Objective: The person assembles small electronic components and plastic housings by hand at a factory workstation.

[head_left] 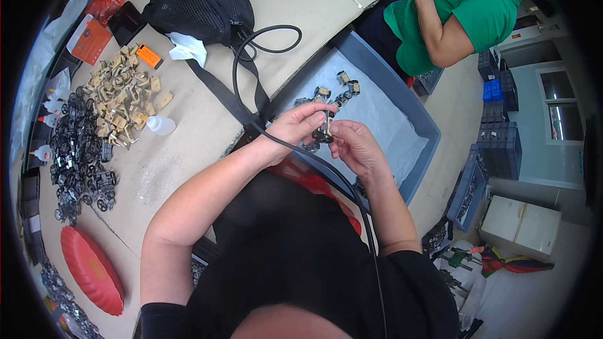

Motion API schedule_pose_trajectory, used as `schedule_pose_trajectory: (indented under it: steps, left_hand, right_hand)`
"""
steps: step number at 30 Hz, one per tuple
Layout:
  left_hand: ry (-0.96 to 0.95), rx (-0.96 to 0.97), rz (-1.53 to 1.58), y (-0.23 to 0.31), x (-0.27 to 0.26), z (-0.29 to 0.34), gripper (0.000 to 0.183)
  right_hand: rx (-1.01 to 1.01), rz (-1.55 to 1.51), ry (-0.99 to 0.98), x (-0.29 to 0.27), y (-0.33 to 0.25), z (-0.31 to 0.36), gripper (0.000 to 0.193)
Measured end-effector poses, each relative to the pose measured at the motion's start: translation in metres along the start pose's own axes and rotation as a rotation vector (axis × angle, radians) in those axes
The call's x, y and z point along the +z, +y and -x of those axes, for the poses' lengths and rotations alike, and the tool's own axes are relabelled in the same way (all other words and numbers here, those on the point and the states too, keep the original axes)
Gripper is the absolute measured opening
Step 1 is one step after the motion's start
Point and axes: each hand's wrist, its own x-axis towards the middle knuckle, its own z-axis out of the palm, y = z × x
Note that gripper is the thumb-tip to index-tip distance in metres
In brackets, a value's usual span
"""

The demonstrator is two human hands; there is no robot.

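Above the near edge of a blue-grey bin [429, 124], both hands meet on a small black toy car piece [323, 134] with wheels. My left hand [294, 127] pinches it between thumb and forefinger. From the other side, my right hand [355, 145] grips it with thumb and fingertips, which partly cover it. Inside the bin, several small tan-and-black toy vehicles [349, 87] lie on a white plastic sheet [392, 113]. A black cable [295, 147] crosses over my left wrist.
On the table's left are a heap of tan plastic parts [122, 91], a heap of black wheeled chassis [78, 157], a white squeeze bottle [161, 125] and a red tray [92, 270]. A black mesh bag [198, 6] sits farther back. A co-worker in green [452, 25] works at the far right.
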Motion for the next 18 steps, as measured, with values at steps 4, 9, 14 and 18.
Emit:
schedule_pose_trajectory:
  steps: [4, 9, 14, 18]
  left_hand:
    - [0.005, 0.042, -0.075, -0.007, -0.006, -0.002, 0.034]
    - [0.012, 0.079, -0.073, -0.006, -0.007, -0.001, 0.036]
    - [0.015, 0.059, 0.036, -0.008, -0.013, -0.002, 0.035]
    - [0.048, 0.055, 0.018, -0.004, -0.011, 0.000, 0.033]
  right_hand:
    - [-0.075, 0.082, 0.040, 0.004, 0.000, 0.000, 0.016]
    - [-0.055, 0.079, 0.019, -0.001, -0.001, -0.009, 0.014]
    - [-0.037, 0.083, -0.011, -0.001, -0.006, -0.020, 0.013]
    - [-0.043, 0.084, -0.008, -0.002, -0.004, -0.025, 0.013]
